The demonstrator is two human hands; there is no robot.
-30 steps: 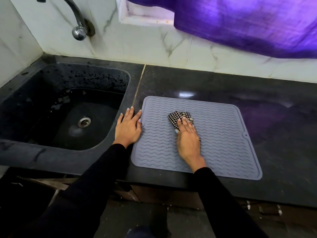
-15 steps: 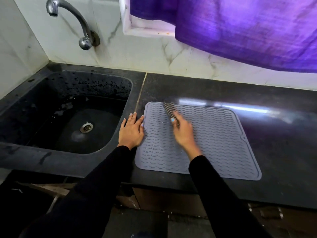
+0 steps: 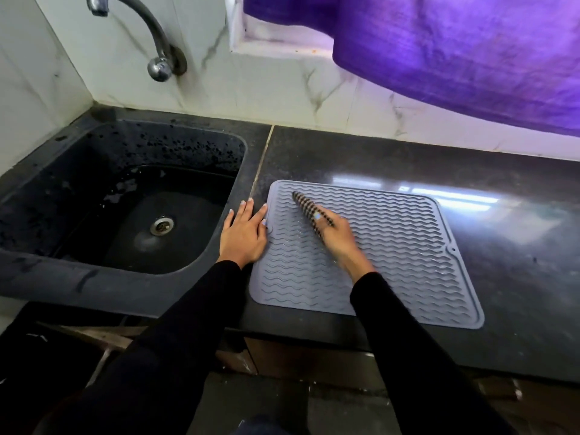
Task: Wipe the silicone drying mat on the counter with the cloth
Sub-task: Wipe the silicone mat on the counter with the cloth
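The drying mat (image 3: 392,255) lies right of the wet sink (image 3: 131,196). Our right hand (image 3: 340,237) presses the checked cloth (image 3: 309,210) near its far-left corner. Our flat left hand (image 3: 244,235) holds its sink-side edge.

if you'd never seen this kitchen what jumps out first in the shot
The purple curtain hanging over the pale wall at the upper right grabs the eye first. Next comes the grey silicone drying mat with wavy ridges on the dark counter, where the right hand holds a checked cloth near its far left corner while the left hand lies flat at its left edge. The black sink sits to the left under a curved tap.
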